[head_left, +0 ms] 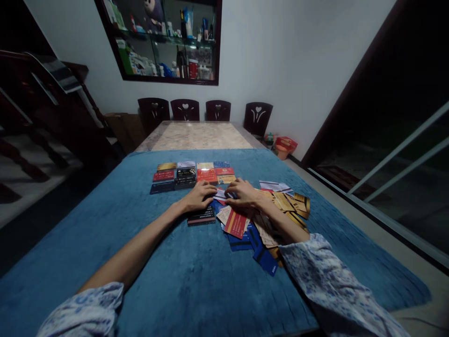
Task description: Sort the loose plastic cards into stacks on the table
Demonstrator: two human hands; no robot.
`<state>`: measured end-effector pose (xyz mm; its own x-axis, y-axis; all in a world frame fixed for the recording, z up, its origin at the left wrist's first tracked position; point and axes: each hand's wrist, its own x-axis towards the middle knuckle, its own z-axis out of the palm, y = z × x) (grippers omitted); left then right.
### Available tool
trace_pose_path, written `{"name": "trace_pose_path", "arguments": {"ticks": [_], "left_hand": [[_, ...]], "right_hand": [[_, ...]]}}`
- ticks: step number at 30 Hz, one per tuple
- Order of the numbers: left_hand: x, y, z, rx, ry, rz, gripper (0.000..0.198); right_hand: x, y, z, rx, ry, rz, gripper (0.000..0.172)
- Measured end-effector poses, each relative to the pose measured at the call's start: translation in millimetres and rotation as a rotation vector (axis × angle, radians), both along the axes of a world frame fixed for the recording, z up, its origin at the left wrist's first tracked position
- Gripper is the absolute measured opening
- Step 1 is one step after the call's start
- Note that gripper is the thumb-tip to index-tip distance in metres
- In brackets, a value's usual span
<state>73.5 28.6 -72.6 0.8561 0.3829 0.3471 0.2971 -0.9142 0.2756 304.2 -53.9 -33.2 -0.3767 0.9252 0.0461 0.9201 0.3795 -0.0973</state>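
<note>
Low over a blue cloth, my left hand point(201, 195) and my right hand point(242, 193) face each other with curled fingers. Between their fingertips is a pale whitish card point(220, 194), gripped from both sides. Under and beside my right hand spreads a loose heap: a red card point(235, 223) on top, blue cards point(264, 259), cream cards and gold cards point(288, 202). Just below my left hand lies a black card point(201, 217). Beyond it, cards stand grouped in rows, among them a navy card point(162, 187) and an orange-red card point(206, 176).
The blue cloth point(140, 252) covers the near part of a long table, whose stone-patterned top point(203, 135) shows at the far end. Several dark chairs point(184, 110) stand against the wall. A cardboard box point(126, 128) sits at the left, an orange bin point(282, 151) at the right.
</note>
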Motion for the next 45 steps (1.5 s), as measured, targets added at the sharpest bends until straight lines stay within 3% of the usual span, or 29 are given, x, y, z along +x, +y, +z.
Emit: {"name": "trace_pose_path", "arguments": {"ticks": [11, 19, 33, 45], "left_hand": [[-0.4, 2.7, -5.6, -0.036, -0.044, 0.033, 0.029], [-1.4, 1.0, -7.8, -0.003, -0.105, -0.028, 0.021], [0.7, 1.7, -7.7, 0.213, -0.373, -0.184, 0.019], [-3.1, 3.7, 1.3, 0.308, -0.403, -0.095, 0.02]], "right_hand": [[4.2, 7.8, -8.6, -0.014, 0.076, 0.085, 0.032], [8.4, 9.3, -10.0, -0.004, 0.08, 0.105, 0.036], [13.0, 9.2, -10.8, 0.042, 0.112, 0.15, 0.033], [12.7, 8.8, -6.9, 0.23, 0.095, 0.213, 0.023]]}}
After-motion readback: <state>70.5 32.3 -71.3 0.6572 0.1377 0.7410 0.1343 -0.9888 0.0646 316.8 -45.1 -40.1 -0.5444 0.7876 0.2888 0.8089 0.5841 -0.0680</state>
